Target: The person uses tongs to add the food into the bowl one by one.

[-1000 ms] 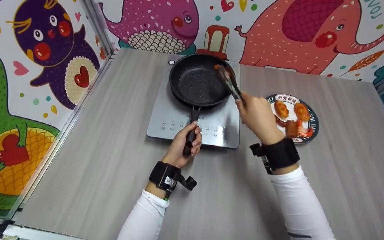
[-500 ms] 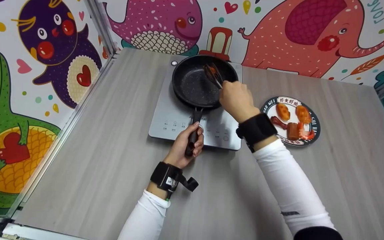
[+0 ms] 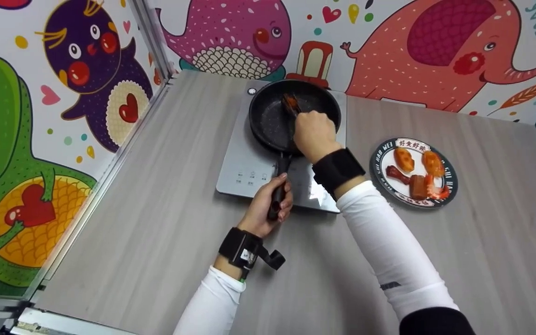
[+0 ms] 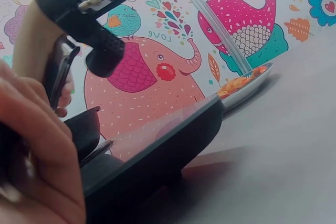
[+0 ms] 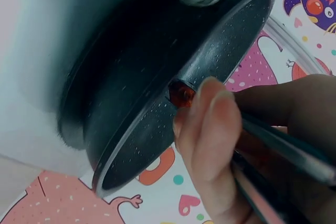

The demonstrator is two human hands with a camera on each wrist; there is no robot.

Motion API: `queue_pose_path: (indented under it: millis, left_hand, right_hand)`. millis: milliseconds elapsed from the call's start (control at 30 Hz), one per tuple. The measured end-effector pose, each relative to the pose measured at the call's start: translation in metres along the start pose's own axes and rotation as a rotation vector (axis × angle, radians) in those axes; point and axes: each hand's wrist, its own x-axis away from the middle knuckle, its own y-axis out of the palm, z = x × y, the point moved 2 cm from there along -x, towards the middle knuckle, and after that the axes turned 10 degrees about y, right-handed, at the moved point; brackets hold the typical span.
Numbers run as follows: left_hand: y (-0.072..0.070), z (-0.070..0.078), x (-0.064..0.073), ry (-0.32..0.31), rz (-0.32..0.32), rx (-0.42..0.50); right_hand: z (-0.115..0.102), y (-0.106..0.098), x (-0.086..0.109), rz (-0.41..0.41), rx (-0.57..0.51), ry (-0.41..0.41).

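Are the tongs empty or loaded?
Loaded: in the right wrist view, a reddish piece sits between the tips of the tongs. Whether it touches the pan is unclear.

The grey wood-grain bench (image 3: pixel 175 186) bears a flat silver induction cooktop (image 3: pixel 236 165) near the back wall and, to its right and apart, a round dark-rimmed plate (image 3: pixel 381 184).

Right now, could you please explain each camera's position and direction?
Head: worn on the head, looking forward and down at the pan; left hand and right hand show.
Left wrist: on that wrist, looking across the cooktop; both hands partly show.
Right wrist: on that wrist, looking at pan and tongs; right hand shows.
Shared: head and left wrist both show the plate.
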Motion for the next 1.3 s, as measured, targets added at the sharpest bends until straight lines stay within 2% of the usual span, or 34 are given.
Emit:
queue_pose_path:
  millis: [333, 667, 967, 1300]
  left_hand:
    - [-0.001, -0.001, 0.0, 0.033, 0.029, -0.055]
    - [-0.002, 0.002, 0.0, 0.024, 0.033, -0.035]
    - [0.001, -0.001, 0.001, 0.02, 0.01, -0.003]
    - [-0.001, 0.0, 0.0, 0.02, 0.005, -0.029]
  right_hand:
    - [-0.015, 0.002, 0.0, -0.071, -0.004, 0.003]
    - [-0.026, 0.003, 0.003, -0.048, -0.023, -0.006]
    - [-0.02, 0.007, 0.004, -0.058, -0.035, 0.014]
    - [-0.004, -0.002, 0.005, -0.091, -0.082, 0.023]
